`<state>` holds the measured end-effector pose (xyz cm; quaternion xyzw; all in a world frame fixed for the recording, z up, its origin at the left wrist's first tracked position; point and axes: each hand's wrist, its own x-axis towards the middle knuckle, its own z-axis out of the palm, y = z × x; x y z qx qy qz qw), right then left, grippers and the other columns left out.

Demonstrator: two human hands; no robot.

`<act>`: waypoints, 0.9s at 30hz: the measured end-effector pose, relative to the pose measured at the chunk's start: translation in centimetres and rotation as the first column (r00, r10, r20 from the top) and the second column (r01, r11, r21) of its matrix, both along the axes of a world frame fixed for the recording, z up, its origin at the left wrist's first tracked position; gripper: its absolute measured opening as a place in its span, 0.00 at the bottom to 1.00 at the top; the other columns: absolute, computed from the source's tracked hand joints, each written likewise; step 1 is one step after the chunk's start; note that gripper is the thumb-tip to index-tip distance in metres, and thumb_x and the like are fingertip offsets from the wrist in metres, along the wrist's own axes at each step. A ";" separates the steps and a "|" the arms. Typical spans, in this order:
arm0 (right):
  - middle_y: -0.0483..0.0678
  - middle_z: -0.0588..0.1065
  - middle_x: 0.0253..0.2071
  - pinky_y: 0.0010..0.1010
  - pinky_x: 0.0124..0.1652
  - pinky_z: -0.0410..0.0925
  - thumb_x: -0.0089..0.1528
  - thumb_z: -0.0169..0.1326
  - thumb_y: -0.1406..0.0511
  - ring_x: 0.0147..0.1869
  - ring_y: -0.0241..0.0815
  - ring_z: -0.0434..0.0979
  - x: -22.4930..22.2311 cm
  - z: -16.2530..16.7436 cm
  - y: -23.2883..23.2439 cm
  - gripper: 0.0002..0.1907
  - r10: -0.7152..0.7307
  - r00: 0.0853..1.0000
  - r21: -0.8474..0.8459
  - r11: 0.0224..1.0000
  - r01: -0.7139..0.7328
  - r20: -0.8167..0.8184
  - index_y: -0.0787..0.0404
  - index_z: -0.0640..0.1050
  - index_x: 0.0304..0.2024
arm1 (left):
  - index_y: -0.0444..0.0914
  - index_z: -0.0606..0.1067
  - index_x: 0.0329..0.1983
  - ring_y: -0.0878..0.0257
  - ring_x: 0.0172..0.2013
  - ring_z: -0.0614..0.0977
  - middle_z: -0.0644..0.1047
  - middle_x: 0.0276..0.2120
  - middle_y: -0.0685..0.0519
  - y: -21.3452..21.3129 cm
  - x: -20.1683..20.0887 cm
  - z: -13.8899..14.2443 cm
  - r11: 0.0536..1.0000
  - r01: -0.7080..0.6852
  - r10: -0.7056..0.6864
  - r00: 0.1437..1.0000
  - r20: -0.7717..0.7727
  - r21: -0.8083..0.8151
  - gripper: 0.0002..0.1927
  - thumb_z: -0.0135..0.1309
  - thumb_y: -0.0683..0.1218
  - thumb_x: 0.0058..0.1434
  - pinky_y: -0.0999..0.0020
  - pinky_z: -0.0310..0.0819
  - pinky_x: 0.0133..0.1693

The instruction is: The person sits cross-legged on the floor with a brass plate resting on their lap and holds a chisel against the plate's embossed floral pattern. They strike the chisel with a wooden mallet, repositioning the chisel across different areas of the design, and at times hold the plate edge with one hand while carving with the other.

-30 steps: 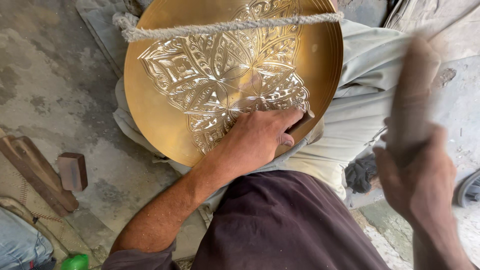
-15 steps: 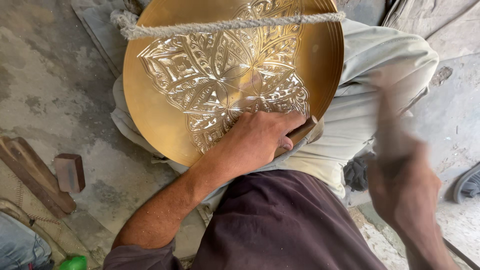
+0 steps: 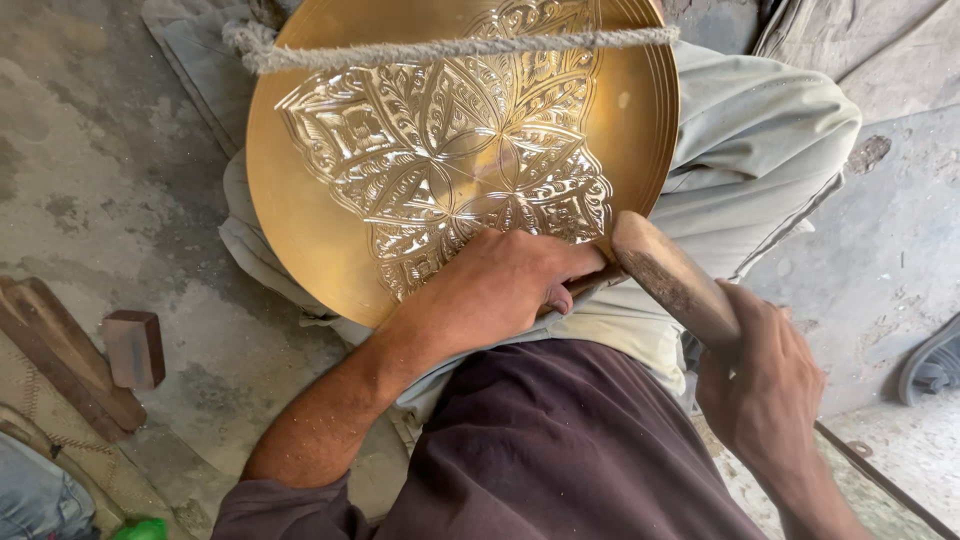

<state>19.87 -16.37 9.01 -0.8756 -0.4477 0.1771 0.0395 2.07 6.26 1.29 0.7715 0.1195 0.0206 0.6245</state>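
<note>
Our left hand (image 3: 500,285) fingers curled at the brass tray (image 3: 330,230) near edge (tool hidden), right hand (image 3: 765,375) gripping wooden mallet (image 3: 672,278), rope (image 3: 450,48) across tray's far edge.

A metal craft workshop with work done low on the ground: a rough, stained concrete floor (image 3: 120,180), a large engraved brass tray (image 3: 460,150) propped on the person's lap under a rope (image 3: 450,48), and wooden blocks (image 3: 135,347) lying about.
</note>
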 end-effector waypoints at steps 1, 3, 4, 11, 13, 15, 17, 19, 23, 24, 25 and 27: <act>0.62 0.78 0.42 0.45 0.40 0.74 0.57 0.57 0.72 0.42 0.55 0.81 0.0 0.1 0.1 0.26 0.100 0.992 -0.003 0.995 -0.100 0.082 0.68 0.68 0.58 | 0.41 0.75 0.45 0.59 0.39 0.88 0.85 0.38 0.50 0.0 -0.2 0.1 1.000 -0.001 0.001 0.999 0.042 0.007 0.13 0.59 0.36 0.59 0.61 0.82 0.39; 0.62 0.79 0.43 0.45 0.41 0.74 0.56 0.60 0.72 0.42 0.55 0.82 0.5 0.3 0.4 0.27 0.014 0.996 0.001 1.000 -0.014 0.090 0.68 0.68 0.57 | 0.40 0.74 0.48 0.61 0.37 0.86 0.82 0.37 0.51 0.0 -1.8 0.7 0.975 -0.198 0.198 0.980 0.015 0.102 0.09 0.59 0.40 0.67 0.64 0.81 0.38; 0.62 0.79 0.44 0.44 0.41 0.74 0.59 0.61 0.71 0.43 0.54 0.82 0.9 0.3 0.5 0.26 -0.179 0.984 -0.004 0.984 0.179 0.014 0.68 0.68 0.57 | 0.39 0.73 0.49 0.62 0.35 0.85 0.80 0.36 0.51 -0.2 -2.8 1.1 0.946 -0.288 0.290 0.957 0.010 0.152 0.08 0.59 0.42 0.71 0.65 0.81 0.37; 0.59 0.76 0.58 0.40 0.56 0.77 0.61 0.60 0.71 0.58 0.49 0.80 4.5 -0.3 2.4 0.31 -0.186 0.889 0.264 0.912 0.315 -0.419 0.72 0.64 0.64 | 0.34 0.69 0.51 0.66 0.46 0.85 0.78 0.48 0.50 -5.8 -7.1 4.9 0.365 -0.930 0.931 0.365 -0.020 0.040 0.11 0.56 0.43 0.73 0.72 0.85 0.39; 0.60 0.77 0.56 0.41 0.59 0.77 0.63 0.61 0.71 0.60 0.50 0.81 4.8 -0.8 3.6 0.28 -0.094 0.922 0.287 0.934 0.212 -0.375 0.73 0.65 0.62 | 0.33 0.68 0.50 0.66 0.44 0.85 0.80 0.46 0.50 -6.7 -7.1 5.1 0.305 -0.944 0.952 0.304 -0.024 0.130 0.11 0.57 0.42 0.73 0.73 0.81 0.37; 0.60 0.78 0.55 0.42 0.60 0.76 0.63 0.61 0.72 0.60 0.52 0.82 5.0 -1.0 5.1 0.27 0.034 0.948 0.311 0.948 0.070 -0.316 0.74 0.66 0.60 | 0.34 0.70 0.49 0.67 0.39 0.85 0.81 0.40 0.51 -7.3 -6.8 4.8 0.296 -0.934 0.955 0.292 -0.052 0.199 0.10 0.58 0.42 0.71 0.74 0.81 0.36; 0.60 0.80 0.53 0.43 0.58 0.75 0.62 0.62 0.72 0.59 0.53 0.82 5.1 -1.0 7.0 0.25 0.187 0.955 0.334 0.937 -0.102 -0.232 0.73 0.66 0.58 | 0.34 0.70 0.48 0.69 0.36 0.85 0.82 0.37 0.52 -7.7 -6.4 4.3 0.276 -0.944 0.961 0.265 -0.083 0.181 0.11 0.59 0.42 0.70 0.75 0.80 0.34; 0.60 0.78 0.53 0.43 0.55 0.76 0.62 0.61 0.72 0.56 0.53 0.82 5.0 -0.5 8.6 0.28 0.271 0.948 0.326 0.923 -0.205 -0.169 0.72 0.67 0.61 | 0.34 0.67 0.46 0.70 0.34 0.86 0.82 0.36 0.54 -8.2 -5.7 3.8 0.236 -0.968 0.966 0.224 -0.131 0.084 0.12 0.58 0.43 0.69 0.75 0.79 0.31; 0.58 0.76 0.48 0.39 0.39 0.74 0.65 0.56 0.69 0.46 0.49 0.80 5.1 0.7 12.7 0.23 0.429 0.884 0.356 0.868 -0.346 -0.185 0.70 0.66 0.60 | 0.34 0.68 0.45 0.67 0.32 0.85 0.80 0.35 0.52 -8.5 -4.5 2.4 0.210 -0.964 0.978 0.206 -0.039 0.162 0.11 0.58 0.42 0.70 0.73 0.79 0.32; 0.58 0.77 0.47 0.40 0.40 0.73 0.66 0.56 0.70 0.44 0.49 0.79 5.1 1.2 13.3 0.22 0.512 0.859 0.318 0.818 -0.480 -0.021 0.69 0.68 0.61 | 0.33 0.68 0.45 0.65 0.31 0.84 0.80 0.35 0.51 -8.5 -4.4 2.2 0.206 -0.956 0.978 0.210 -0.005 0.211 0.10 0.58 0.42 0.70 0.71 0.78 0.32; 0.57 0.77 0.46 0.41 0.41 0.71 0.67 0.57 0.70 0.43 0.49 0.78 5.1 1.9 13.9 0.21 0.586 0.799 0.257 0.758 -0.600 0.137 0.68 0.70 0.62 | 0.33 0.69 0.45 0.63 0.30 0.83 0.80 0.35 0.51 -8.5 -4.3 2.0 0.201 -0.945 0.976 0.216 0.028 0.258 0.10 0.58 0.41 0.70 0.70 0.78 0.31; 0.55 0.78 0.46 0.39 0.44 0.68 0.71 0.57 0.70 0.44 0.47 0.76 4.6 2.8 14.9 0.19 0.672 0.645 0.127 0.650 -0.749 0.363 0.65 0.71 0.63 | 0.34 0.69 0.45 0.61 0.31 0.83 0.79 0.34 0.50 -8.5 -4.1 1.7 0.182 -0.924 0.970 0.224 0.090 0.336 0.10 0.58 0.42 0.70 0.67 0.77 0.33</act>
